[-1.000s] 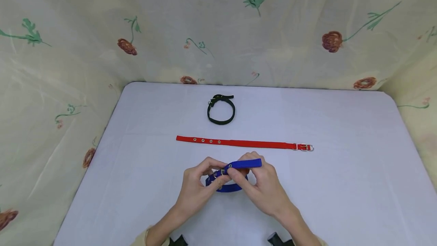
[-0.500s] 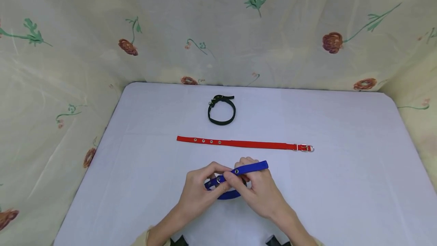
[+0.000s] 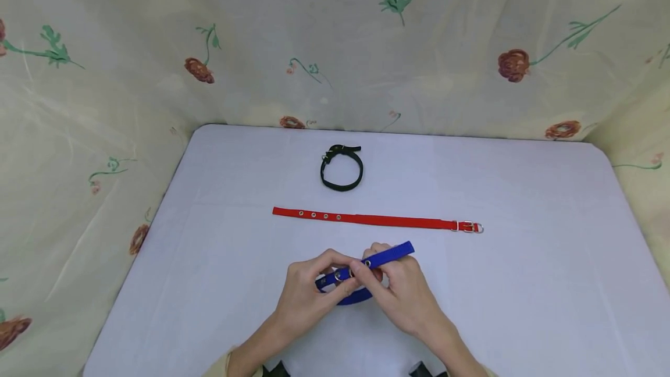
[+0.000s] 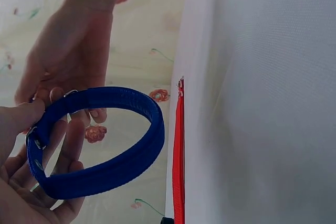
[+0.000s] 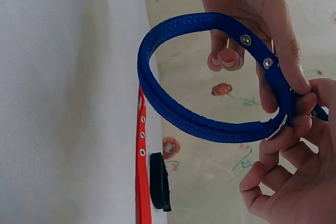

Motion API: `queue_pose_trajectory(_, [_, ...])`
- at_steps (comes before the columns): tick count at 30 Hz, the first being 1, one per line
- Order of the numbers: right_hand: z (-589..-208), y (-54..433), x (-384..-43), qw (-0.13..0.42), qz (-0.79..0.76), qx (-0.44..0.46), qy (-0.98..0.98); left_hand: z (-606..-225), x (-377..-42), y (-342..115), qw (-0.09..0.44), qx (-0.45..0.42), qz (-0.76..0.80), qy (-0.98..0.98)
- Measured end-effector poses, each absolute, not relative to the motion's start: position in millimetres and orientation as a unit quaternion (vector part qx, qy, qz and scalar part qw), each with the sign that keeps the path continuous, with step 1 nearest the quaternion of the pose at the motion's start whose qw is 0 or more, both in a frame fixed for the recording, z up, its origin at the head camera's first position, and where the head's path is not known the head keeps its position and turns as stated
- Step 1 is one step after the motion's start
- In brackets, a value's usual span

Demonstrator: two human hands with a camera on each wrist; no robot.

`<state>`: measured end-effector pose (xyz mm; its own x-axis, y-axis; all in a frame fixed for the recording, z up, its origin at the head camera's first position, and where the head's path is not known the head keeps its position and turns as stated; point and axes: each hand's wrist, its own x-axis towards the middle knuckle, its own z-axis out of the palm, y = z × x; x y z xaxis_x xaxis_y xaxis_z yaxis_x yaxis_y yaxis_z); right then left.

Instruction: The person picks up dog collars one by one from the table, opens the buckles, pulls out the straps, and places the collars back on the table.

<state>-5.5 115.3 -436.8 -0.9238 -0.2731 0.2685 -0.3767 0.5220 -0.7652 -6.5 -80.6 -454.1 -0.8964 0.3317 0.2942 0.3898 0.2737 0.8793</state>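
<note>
A blue webbing collar [image 3: 389, 254] with metal eyelets is bent into a loop and held above the table by both hands. My left hand [image 3: 306, 291] pinches it at its left, around the overlap of the strap. My right hand [image 3: 407, 297] pinches the strap close beside the left fingertips, and the loose end sticks out over it to the upper right. In the right wrist view the collar's loop [image 5: 210, 129] hangs off the table surface, with metal hardware partly covered by fingers. The left wrist view shows the loop [image 4: 121, 166] from the other side.
A red collar [image 3: 398, 221] with eyelets and a silver buckle lies stretched out just beyond the hands. Farther back lies a dark collar [image 3: 341, 187] buckled into a ring. Both rest on the white-covered table [image 3: 523, 284], with a flowered curtain [image 3: 419, 74] behind it.
Both hands have come slightly lower with the blue collar. Its loose end has shifted a little to the right, and the right thumb now covers more of the overlap.
</note>
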Motion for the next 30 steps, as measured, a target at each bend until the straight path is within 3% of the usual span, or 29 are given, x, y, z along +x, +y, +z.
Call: queue_pose_trajectory(30, [-435.1,116.9,-2.0,0.018,0.475,0.158,-0.865,-454.2,-2.1,-77.6,-0.002,-0.173,-0.588,-0.790])
